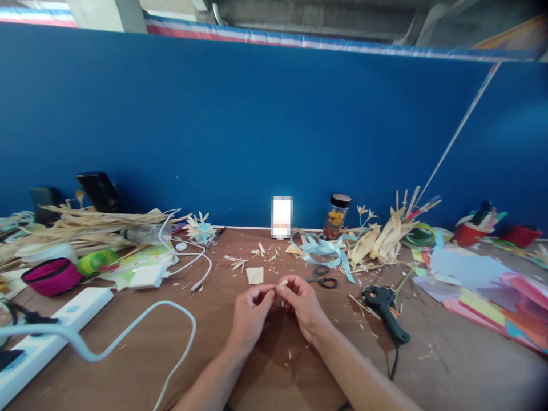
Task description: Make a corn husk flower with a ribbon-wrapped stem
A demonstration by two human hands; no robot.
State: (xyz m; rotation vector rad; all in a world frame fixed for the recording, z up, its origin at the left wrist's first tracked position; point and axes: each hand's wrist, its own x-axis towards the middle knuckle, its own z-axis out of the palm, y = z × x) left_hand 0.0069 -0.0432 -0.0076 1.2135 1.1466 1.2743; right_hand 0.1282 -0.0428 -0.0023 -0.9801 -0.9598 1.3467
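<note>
My left hand (252, 311) and my right hand (303, 301) meet above the brown table (240, 365), fingertips pinched together on a small pale strip of corn husk (282, 282). A square pale husk piece (255, 275) lies on the table just beyond my left fingers. Black-handled scissors (322, 277) rest right of my right hand. A black glue gun (384, 311) lies further right, its cord trailing toward me.
Dried husks (85, 225), a pink bowl (52, 276) and a white power strip (47, 337) with a white cable (128, 331) fill the left. Light blue ribbon (319, 246), a jar (336, 216), husk bundles (385, 237) and coloured paper sheets (483, 285) sit right. A blue wall (274, 131) backs the table.
</note>
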